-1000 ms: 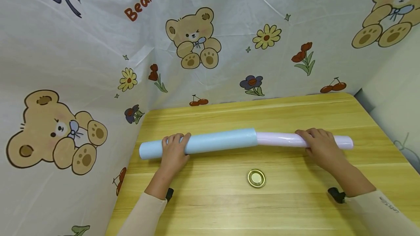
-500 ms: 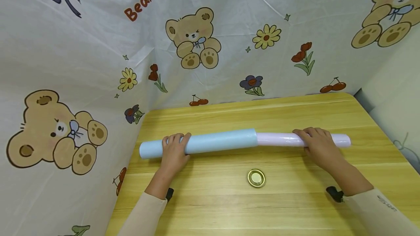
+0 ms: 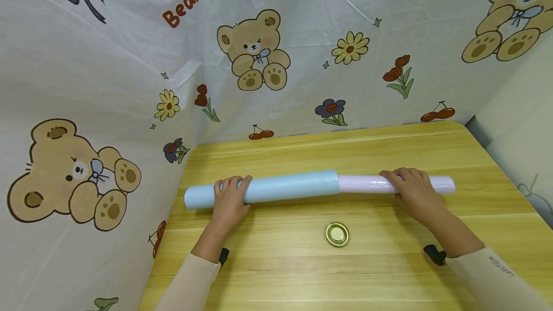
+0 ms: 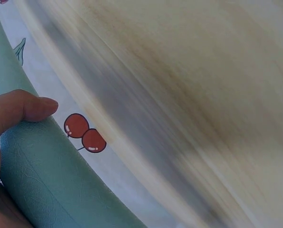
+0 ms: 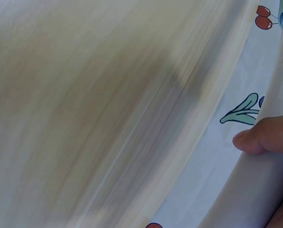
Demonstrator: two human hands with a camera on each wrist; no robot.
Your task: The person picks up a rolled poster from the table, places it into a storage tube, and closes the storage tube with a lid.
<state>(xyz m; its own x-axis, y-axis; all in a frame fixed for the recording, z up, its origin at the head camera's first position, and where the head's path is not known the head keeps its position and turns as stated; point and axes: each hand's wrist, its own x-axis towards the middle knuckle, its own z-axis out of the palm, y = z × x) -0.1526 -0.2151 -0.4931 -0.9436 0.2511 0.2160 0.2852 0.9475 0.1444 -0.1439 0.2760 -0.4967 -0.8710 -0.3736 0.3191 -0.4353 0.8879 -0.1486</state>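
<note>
A light blue roll [image 3: 276,188] lies crosswise on the wooden table [image 3: 328,272], and a thinner pale pink roll [image 3: 367,184] sticks out of its right end. My left hand [image 3: 229,200] grips the blue roll near its left end, fingers curled over the top. My right hand [image 3: 412,191] grips the pink roll near its right end. In the left wrist view a fingertip [image 4: 30,107] presses the blue roll [image 4: 51,180]. In the right wrist view a fingertip [image 5: 262,135] rests on the pink roll [image 5: 248,190].
A small round gold lid [image 3: 337,234] lies on the table in front of the rolls. A cloth backdrop [image 3: 129,61] printed with bears and flowers hangs behind and to the left. Black clips [image 3: 433,254] sit at the near table edge.
My right hand has moved left with the pink roll, so less of the pink roll shows beyond the blue one. The left hand and blue roll have stayed put.
</note>
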